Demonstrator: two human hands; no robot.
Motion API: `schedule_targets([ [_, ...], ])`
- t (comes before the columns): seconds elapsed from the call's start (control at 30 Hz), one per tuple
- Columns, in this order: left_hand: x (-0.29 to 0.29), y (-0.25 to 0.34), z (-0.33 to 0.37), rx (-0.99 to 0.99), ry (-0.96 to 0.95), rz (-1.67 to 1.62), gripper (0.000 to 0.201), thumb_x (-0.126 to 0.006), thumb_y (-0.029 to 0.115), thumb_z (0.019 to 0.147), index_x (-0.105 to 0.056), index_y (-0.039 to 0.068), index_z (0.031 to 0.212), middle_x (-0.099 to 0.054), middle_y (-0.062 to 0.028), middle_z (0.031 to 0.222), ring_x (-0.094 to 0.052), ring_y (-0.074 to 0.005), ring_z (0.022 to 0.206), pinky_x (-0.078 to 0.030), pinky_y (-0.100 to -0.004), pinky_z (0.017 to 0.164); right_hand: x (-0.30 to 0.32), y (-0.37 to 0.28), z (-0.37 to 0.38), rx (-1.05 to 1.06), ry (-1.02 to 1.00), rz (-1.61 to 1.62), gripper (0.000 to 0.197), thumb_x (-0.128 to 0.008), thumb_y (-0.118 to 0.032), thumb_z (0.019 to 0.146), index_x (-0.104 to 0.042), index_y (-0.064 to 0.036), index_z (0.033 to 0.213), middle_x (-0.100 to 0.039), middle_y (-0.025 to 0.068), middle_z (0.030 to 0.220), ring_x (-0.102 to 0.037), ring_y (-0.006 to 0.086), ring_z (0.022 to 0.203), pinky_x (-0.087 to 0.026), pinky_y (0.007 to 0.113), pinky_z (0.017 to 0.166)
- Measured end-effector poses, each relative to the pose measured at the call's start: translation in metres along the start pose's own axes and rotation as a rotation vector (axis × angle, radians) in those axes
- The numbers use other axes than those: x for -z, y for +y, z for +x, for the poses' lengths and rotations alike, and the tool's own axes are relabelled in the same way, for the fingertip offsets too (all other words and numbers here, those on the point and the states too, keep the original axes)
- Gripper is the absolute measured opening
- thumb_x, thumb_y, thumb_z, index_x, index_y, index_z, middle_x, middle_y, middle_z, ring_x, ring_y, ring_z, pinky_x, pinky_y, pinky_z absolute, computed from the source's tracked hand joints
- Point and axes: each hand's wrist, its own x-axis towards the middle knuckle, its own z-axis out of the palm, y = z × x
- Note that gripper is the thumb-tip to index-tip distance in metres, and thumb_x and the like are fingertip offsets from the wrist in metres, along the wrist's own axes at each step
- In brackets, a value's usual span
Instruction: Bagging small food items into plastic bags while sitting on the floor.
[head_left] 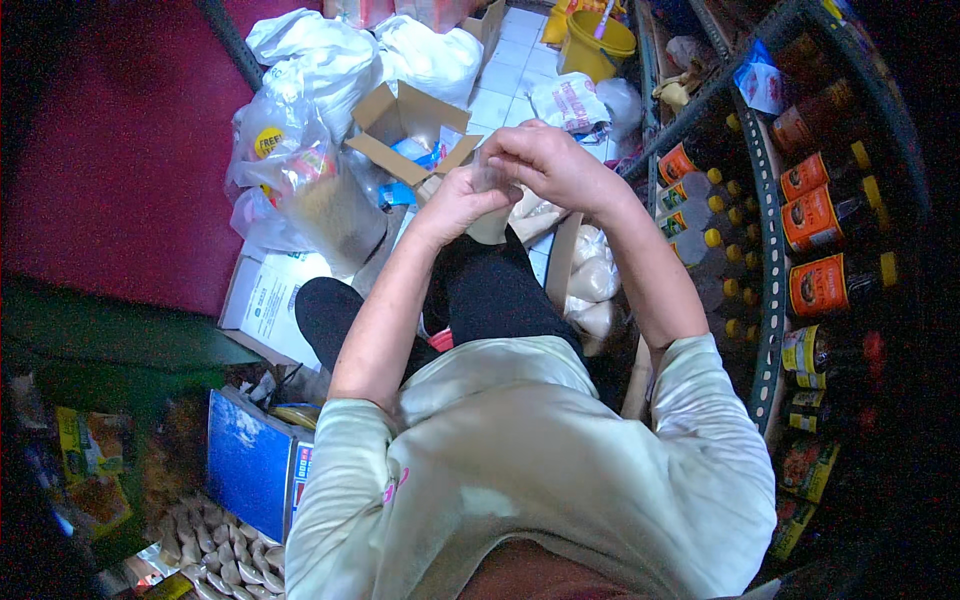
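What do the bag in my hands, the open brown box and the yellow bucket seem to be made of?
The bag: thin clear plastic, apparently, since it is see-through with a slight gloss. The open brown box: matt cardboard, by its stiff folded flaps. The yellow bucket: probably smooth plastic, judging by its even colour, though painted metal can't be ruled out.

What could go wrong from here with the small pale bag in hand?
The small pale bag between the left hand and right hand might slip onto the black trousers below. A hand could snag a flap of the open cardboard box just beyond. Swinging the right arm outward might knock the bottles beside it, though depth is hard to judge.
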Motion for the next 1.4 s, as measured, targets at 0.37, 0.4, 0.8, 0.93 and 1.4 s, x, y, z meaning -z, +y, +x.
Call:
schedule_targets([
  [0.37, -0.006, 0.036, 0.007, -0.142, 0.061, -0.140, 0.025, -0.047, 0.023, 0.090, -0.059, 0.002, 0.090, -0.059, -0.0029, 0.088, -0.053, -0.0113, 0.085, -0.040, -0.0241, 0.079, -0.003, 0.031, -0.010, -0.217, 0.372, 0.501, 0.018, -0.052, -0.017, 0.087, -0.056, 0.0002, 0.091, -0.057, 0.0017, 0.082, -0.051, 0.0077, 0.077, -0.045, 0.025, 0.066],
  [0.4, -0.006, 0.036, 0.005, -0.121, 0.067, -0.148, 0.026, -0.045, 0.024, 0.091, -0.059, 0.002, 0.090, -0.059, -0.0030, 0.088, -0.053, -0.0117, 0.084, -0.040, -0.0242, 0.078, -0.004, 0.028, -0.007, -0.214, 0.372, 0.505, 0.018, -0.052, -0.017, 0.087, -0.056, 0.0002, 0.091, -0.057, 0.0017, 0.082, -0.051, 0.0077, 0.077, -0.045, 0.025, 0.066],
  [0.8, -0.006, 0.068, 0.016, -0.426, 0.417, -0.372, 0.029, -0.042, 0.026, 0.091, -0.052, 0.004, 0.075, -0.055, -0.0051, 0.071, -0.050, -0.0108, 0.065, -0.041, -0.0238, 0.062, -0.145, 0.026, -0.036, -0.699, 0.885, 2.108, 0.067, -0.020, -0.059, 0.086, -0.036, -0.0103, 0.129, -0.045, 0.0130, 0.124, -0.042, 0.0262, 0.115, -0.029, 0.045, 0.096],
  [0.93, -0.013, 0.039, 0.018, -0.342, 0.543, 0.026, 0.033, -0.041, 0.027, 0.091, -0.050, 0.003, 0.071, -0.055, -0.0040, 0.069, -0.050, -0.0106, 0.065, -0.041, -0.0243, 0.061, -0.130, 0.011, -0.027, -0.486, 0.734, 2.289, 0.078, -0.015, -0.068, 0.081, -0.033, -0.0116, 0.132, -0.040, 0.0087, 0.132, -0.035, 0.0263, 0.121, -0.025, 0.047, 0.099],
  [1.4, -0.028, -0.002, 0.000, -0.315, 0.531, 0.281, 0.030, -0.043, 0.022, 0.090, -0.054, 0.000, 0.073, -0.056, -0.0108, 0.068, -0.055, -0.0224, 0.065, -0.042, -0.0317, 0.062, -0.165, 0.067, -0.063, -0.511, 0.769, 2.087, 0.076, -0.029, -0.065, 0.082, -0.031, -0.0054, 0.130, -0.045, 0.0140, 0.125, -0.044, 0.0278, 0.114, -0.033, 0.046, 0.096],
])
